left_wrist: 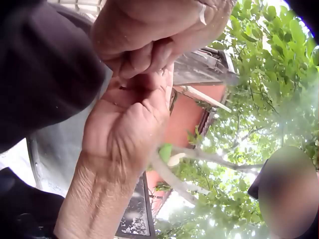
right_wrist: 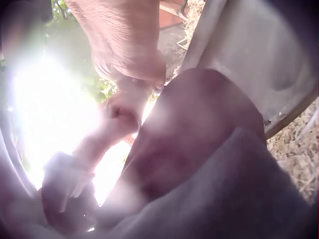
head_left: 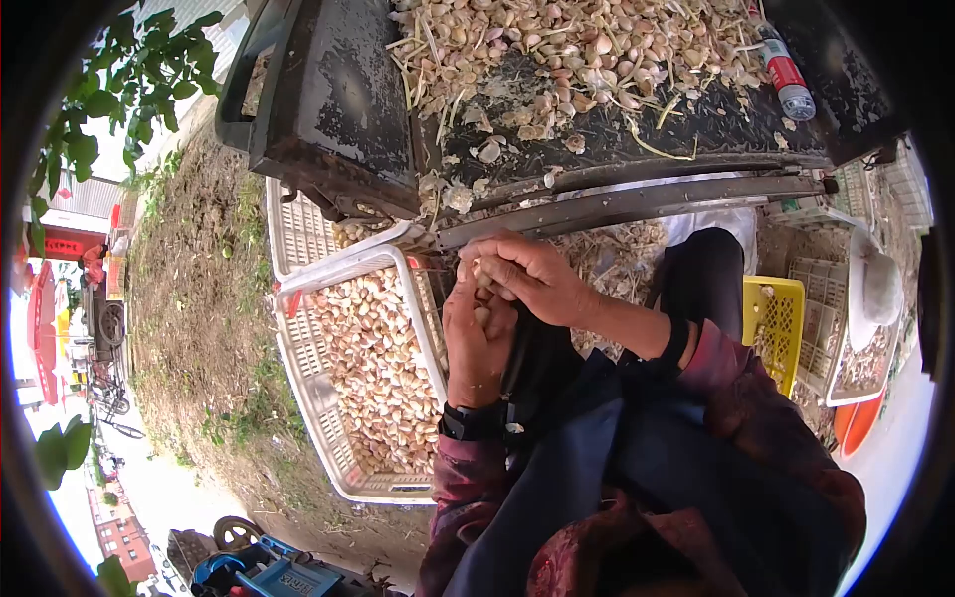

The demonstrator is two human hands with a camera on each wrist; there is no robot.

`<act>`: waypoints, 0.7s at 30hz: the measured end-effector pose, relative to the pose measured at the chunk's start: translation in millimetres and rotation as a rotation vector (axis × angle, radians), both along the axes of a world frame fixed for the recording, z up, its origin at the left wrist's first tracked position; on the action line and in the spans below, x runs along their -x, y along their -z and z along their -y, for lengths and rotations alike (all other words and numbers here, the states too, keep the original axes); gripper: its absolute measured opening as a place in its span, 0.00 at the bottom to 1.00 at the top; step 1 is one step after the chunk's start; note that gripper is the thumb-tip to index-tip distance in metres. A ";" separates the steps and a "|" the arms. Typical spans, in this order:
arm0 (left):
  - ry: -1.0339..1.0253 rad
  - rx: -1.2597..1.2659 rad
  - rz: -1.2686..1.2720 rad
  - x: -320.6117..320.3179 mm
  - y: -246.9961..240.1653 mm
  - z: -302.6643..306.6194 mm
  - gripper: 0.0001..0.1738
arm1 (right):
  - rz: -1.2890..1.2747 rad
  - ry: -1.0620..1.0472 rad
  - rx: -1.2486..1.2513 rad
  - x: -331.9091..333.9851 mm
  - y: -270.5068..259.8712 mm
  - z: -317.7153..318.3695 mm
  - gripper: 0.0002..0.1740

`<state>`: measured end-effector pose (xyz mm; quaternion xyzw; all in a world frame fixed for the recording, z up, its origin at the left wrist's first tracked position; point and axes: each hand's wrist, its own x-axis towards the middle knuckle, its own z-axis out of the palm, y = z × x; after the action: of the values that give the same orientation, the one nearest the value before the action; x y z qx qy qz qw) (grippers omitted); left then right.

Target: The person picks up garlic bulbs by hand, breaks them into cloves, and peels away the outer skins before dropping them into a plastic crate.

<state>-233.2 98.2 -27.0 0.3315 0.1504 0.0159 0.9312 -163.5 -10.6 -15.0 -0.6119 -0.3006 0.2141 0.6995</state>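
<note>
Both hands meet over the near corner of a white crate (head_left: 410,298) filled with peeled-apart garlic cloves (head_left: 373,368). My left hand (head_left: 472,343), palm turned up, holds several garlic cloves (head_left: 482,314) in its curled fingers. From the right, my right hand (head_left: 542,282) reaches over with bent fingers and thumb and grips garlic at the left fingertips. In the left wrist view the right hand (left_wrist: 154,30) covers the left fingers, hiding the garlic. Glare washes out much of the right wrist view, where the left hand (right_wrist: 117,119) sits below the right hand (right_wrist: 124,45).
A dark worn metal platform (head_left: 348,99) ahead bears a heap of garlic (head_left: 587,50) with stalks and skins, plus a plastic bottle (head_left: 786,75). At right stand a yellow basket (head_left: 791,308) and a white crate (head_left: 821,328). Dark-clothed knees lie below the hands.
</note>
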 end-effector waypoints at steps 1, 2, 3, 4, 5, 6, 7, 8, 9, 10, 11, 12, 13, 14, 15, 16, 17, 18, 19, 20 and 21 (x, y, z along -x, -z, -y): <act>-0.014 -0.008 -0.002 9.4 1.4 -3.6 0.15 | 0.254 0.017 0.022 2.9 5.2 -5.4 0.14; -0.062 -0.019 -0.106 17.7 2.1 -6.3 0.15 | 0.353 0.024 0.048 8.4 8.9 -9.5 0.15; -0.111 -0.027 -0.212 25.4 2.2 -8.3 0.16 | 0.449 0.032 0.073 15.0 9.5 -13.8 0.15; -0.145 0.030 -0.233 31.9 0.4 -8.8 0.17 | 0.432 -0.022 0.106 19.9 11.8 -17.8 0.18; -0.159 0.026 -0.239 36.7 1.1 -11.8 0.17 | 0.427 -0.034 0.098 24.1 12.1 -20.9 0.18; -0.171 0.064 -0.273 40.9 3.7 -15.3 0.17 | 0.426 -0.077 0.183 27.9 10.7 -23.3 0.20; -0.179 0.105 -0.306 45.2 8.5 -18.4 0.18 | 0.427 -0.118 0.272 30.2 10.4 -24.9 0.22; -0.131 0.136 -0.252 51.5 23.0 -30.0 0.18 | 0.410 -0.192 0.281 29.2 12.6 -26.8 0.25; -0.135 0.139 -0.251 50.6 20.9 -30.6 0.18 | 0.410 -0.196 0.282 29.8 12.7 -27.8 0.25; -0.170 0.054 -0.298 49.4 17.0 -29.9 0.18 | 0.414 -0.183 0.302 31.6 12.2 -28.9 0.24; -0.206 -0.032 -0.345 49.0 14.8 -30.6 0.17 | 0.418 -0.171 0.321 32.5 11.9 -30.5 0.23; -0.157 -0.006 -0.316 49.4 17.2 -36.8 0.18 | 0.419 -0.175 0.321 32.5 15.6 -33.1 0.23; -0.158 -0.006 -0.317 49.2 20.0 -38.2 0.18 | 0.385 -0.085 0.241 33.0 22.2 -36.4 0.21; -0.178 0.013 -0.274 46.8 23.1 -39.3 0.18 | 0.349 0.006 0.162 33.5 26.5 -38.6 0.18; -0.200 0.033 -0.234 43.0 20.8 -38.2 0.19 | 0.345 0.001 0.163 34.3 24.0 -40.0 0.18; -0.254 0.066 -0.238 38.7 12.9 -34.3 0.22 | 0.257 0.046 0.154 35.1 19.7 -41.4 0.16; -0.260 0.068 -0.245 36.5 14.6 -35.6 0.22 | 0.169 0.089 0.145 35.5 17.8 -43.1 0.14; -0.249 0.052 -0.204 35.7 15.9 -38.2 0.21 | 0.341 0.215 0.070 35.4 22.7 -48.2 0.12; -0.237 0.034 -0.162 34.3 15.9 -41.6 0.21 | 0.334 0.206 0.069 36.2 26.1 -47.6 0.12; -0.259 0.036 -0.150 31.5 14.6 -46.6 0.21 | 0.366 0.176 0.092 35.5 28.2 -44.8 0.11; -0.263 0.033 -0.153 28.0 10.6 -52.7 0.21 | 0.397 0.149 0.114 35.0 28.3 -42.9 0.10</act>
<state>-261.2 150.9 -37.6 0.2937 0.2633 0.1099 0.9123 -198.5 32.3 -43.3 -0.7013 -0.3739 0.0536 0.6046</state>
